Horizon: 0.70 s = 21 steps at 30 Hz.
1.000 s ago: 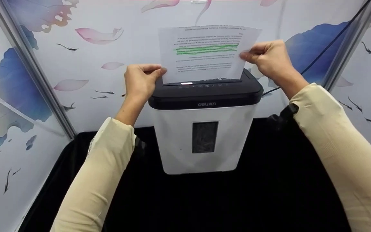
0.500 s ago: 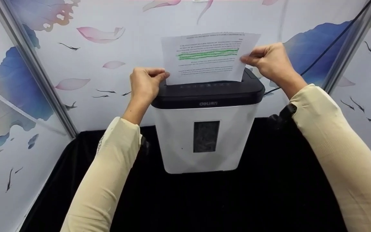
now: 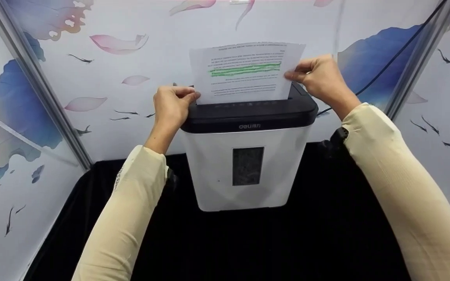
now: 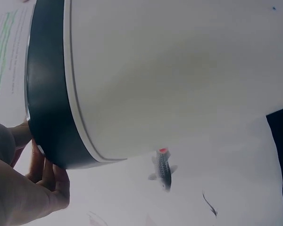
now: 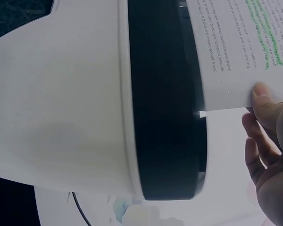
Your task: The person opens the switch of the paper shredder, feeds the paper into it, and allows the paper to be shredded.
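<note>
A printed sheet of paper [image 3: 248, 85] with green highlighter marks stands upright at the slot of a white paper shredder [image 3: 209, 168] with a black top. Its lower edge meets the black top; how deep it sits in the slot is hidden. Thumb and fingers of my left hand [image 3: 169, 105] pinch the sheet's lower left edge, close to the shredder's top corner. Higher up, my right hand [image 3: 322, 80] pinches the right edge. In the right wrist view, the thumb lies on the paper [image 5: 226, 87] and other fingers are loosely bent.
Black cloth [image 3: 248, 246] covers the surface under the shredder. Behind it rises a white wall panel [image 3: 158, 47] with painted petals and fish. A black cable [image 3: 389, 70] runs down along the right side. Metal posts [image 3: 49, 93] frame the corners.
The sheet has moved down a little towards the shredder, and both hands have lowered slightly with it. A lit pinkish spot at the slot a second ago is now out of sight.
</note>
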{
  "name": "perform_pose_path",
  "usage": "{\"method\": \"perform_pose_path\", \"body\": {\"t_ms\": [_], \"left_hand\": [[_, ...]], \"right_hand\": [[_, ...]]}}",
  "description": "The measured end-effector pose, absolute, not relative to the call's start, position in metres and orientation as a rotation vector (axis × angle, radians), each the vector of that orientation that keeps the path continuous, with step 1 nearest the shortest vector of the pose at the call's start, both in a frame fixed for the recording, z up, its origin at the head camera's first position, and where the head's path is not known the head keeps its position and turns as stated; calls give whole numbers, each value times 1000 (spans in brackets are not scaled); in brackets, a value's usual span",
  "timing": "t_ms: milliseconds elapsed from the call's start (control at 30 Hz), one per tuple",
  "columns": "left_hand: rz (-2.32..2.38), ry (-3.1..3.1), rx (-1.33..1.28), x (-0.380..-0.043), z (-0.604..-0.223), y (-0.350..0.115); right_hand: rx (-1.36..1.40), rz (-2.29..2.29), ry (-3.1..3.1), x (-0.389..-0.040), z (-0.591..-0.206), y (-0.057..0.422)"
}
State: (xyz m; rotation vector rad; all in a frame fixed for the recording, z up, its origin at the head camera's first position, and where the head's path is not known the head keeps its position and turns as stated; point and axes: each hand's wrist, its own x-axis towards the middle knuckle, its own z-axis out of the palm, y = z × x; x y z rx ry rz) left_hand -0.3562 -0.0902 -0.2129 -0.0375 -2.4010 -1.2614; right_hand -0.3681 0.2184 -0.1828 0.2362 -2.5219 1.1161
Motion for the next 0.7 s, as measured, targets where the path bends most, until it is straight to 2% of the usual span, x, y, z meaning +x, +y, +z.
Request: {"method": "perform_pose_path", "body": {"t_ms": [700], "left_hand": [[-1320, -2340, -153, -360, -207, -83]], "right_hand": [[275, 1055, -2579, -374, -197, 217]]}}
